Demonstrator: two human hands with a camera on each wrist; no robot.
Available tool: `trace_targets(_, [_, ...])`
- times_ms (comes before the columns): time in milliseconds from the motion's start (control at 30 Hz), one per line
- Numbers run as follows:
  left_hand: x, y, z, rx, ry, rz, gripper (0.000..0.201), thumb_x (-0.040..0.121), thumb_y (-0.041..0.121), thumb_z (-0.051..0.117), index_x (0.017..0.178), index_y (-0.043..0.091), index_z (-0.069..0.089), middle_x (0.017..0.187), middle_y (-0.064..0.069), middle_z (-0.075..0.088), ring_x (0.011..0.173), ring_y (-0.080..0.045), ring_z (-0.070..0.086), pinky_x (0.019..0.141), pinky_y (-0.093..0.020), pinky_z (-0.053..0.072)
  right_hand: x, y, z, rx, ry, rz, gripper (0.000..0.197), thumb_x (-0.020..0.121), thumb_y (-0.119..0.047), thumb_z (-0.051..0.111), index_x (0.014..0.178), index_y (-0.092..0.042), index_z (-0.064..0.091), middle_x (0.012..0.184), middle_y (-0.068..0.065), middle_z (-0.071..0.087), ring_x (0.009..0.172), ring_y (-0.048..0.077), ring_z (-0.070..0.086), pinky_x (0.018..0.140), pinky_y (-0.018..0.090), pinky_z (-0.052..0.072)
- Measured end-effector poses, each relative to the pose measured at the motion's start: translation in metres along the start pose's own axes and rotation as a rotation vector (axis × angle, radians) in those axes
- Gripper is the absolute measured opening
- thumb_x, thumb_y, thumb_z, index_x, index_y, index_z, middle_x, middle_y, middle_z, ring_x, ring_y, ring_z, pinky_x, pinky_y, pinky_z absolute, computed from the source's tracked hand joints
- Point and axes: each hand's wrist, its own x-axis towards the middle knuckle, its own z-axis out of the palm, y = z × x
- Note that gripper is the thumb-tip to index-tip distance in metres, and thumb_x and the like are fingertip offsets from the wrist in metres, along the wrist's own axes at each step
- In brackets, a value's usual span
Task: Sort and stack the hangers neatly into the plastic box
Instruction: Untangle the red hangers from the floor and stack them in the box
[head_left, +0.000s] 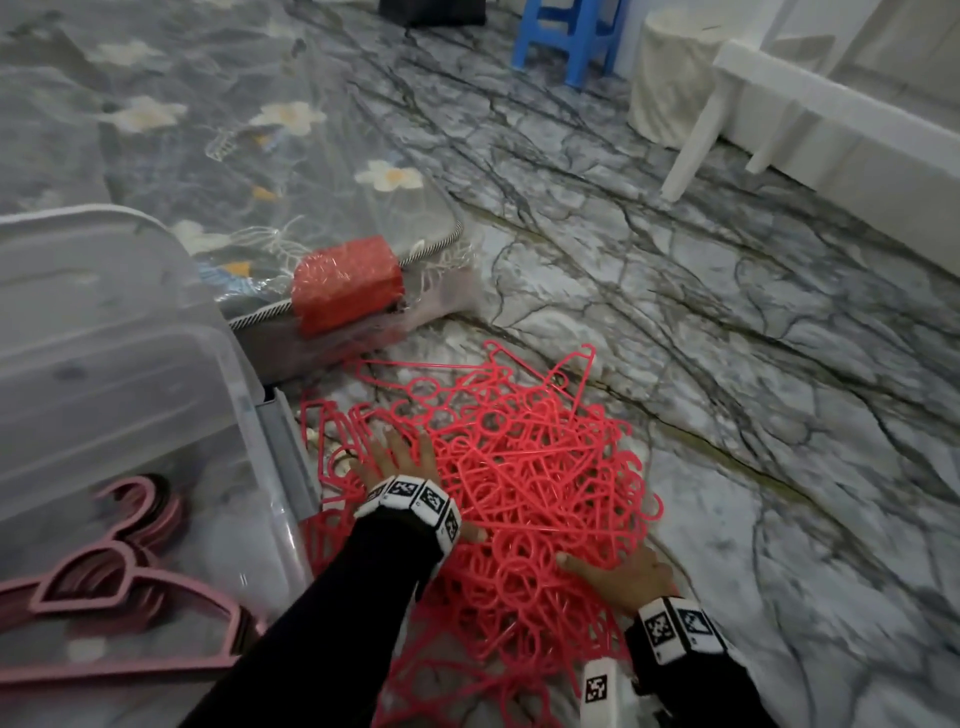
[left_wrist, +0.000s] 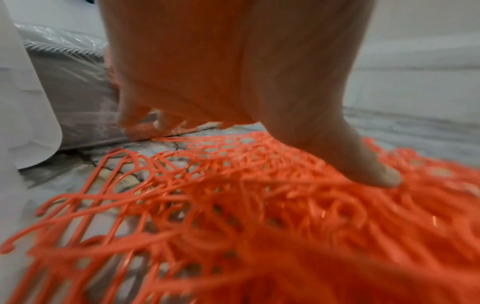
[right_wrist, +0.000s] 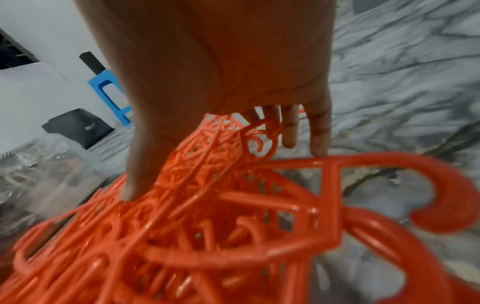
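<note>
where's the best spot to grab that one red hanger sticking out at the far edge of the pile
Probably the straight neck just below the hook of the thin red plastic hanger, coming from the far right over bare marble floor. Its hook end juts clear of the tangled red hanger pile there, so pulling outward should snag less. Both hands rest on the pile.

Tangled heap of coral-red hangers (head_left: 519, 483) on floor beside clear plastic box (head_left: 130, 364) with pink hangers (head_left: 119, 587)

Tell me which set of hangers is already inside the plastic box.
The dusty-pink hangers, thicker and stacked flat inside the clear plastic box. The bright coral hangers lie tangled on the floor outside it.
</note>
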Motion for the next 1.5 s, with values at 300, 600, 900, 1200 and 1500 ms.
trace_targets(300, [0.001,0.002,0.05,-0.046,0.202,0.16,0.114,0.061,0.077,0.064,0.144,0.012,0.022,0.148,-0.012,0.028,0.133,-0.035,0.03,0.107,-0.045,0.03,-0.005,-0.022,0.016,0.163,0.164,-0.066,0.098,0.07,-0.05,0.077,0.14,0.001,0.031,0.141,0.027,0.037,0.131,0.037,0.037,0.106,0.039,0.035])
trace_targets(600, [-0.004,0.008,0.043,-0.135,0.292,0.193,0.104,0.056,0.094,0.032,0.136,0.028,0.04,0.143,-0.006,0.029,0.136,-0.028,0.02,0.111,-0.057,0.018,-0.005,-0.017,0.025,0.304,0.253,-0.055,0.107,0.066,-0.067,0.068,0.144,-0.008,0.024,0.149,0.022,0.023,0.139,0.037,0.017,0.111,0.049,0.02])
trace_targets(900, [0.005,0.011,0.022,-0.294,0.316,0.17,0.061,0.072,0.082,0.043,0.064,0.025,0.065,0.082,0.008,0.066,0.081,-0.015,0.06,0.095,-0.044,0.044,-0.003,-0.023,0.035,0.103,0.155,-0.073,0.138,0.052,-0.072,0.074,0.149,-0.007,0.001,0.155,0.017,0.012,0.143,0.037,0.009,0.112,0.051,0.021])
trace_targets(1200, [0.018,0.015,0.027,-0.463,0.237,-0.129,0.11,0.067,0.074,0.062,0.146,0.011,0.019,0.151,-0.016,0.026,0.136,-0.036,0.03,0.107,-0.049,0.03,-0.004,-0.031,0.024,-0.18,0.253,-0.033,0.138,0.043,-0.09,0.059,0.146,-0.007,0.016,0.151,0.014,0.027,0.141,0.033,0.021,0.112,0.049,0.022])
trace_targets(1500, [0.019,0.028,0.017,-0.857,0.033,-0.074,0.088,0.066,0.05,0.076,0.133,0.009,0.037,0.126,-0.009,0.057,0.112,-0.028,0.057,0.081,-0.026,0.041,-0.004,-0.024,0.009,0.111,0.169,-0.105,0.119,0.051,-0.059,0.084,0.142,-0.004,0.029,0.143,0.02,0.04,0.135,0.036,0.033,0.113,0.044,0.027])
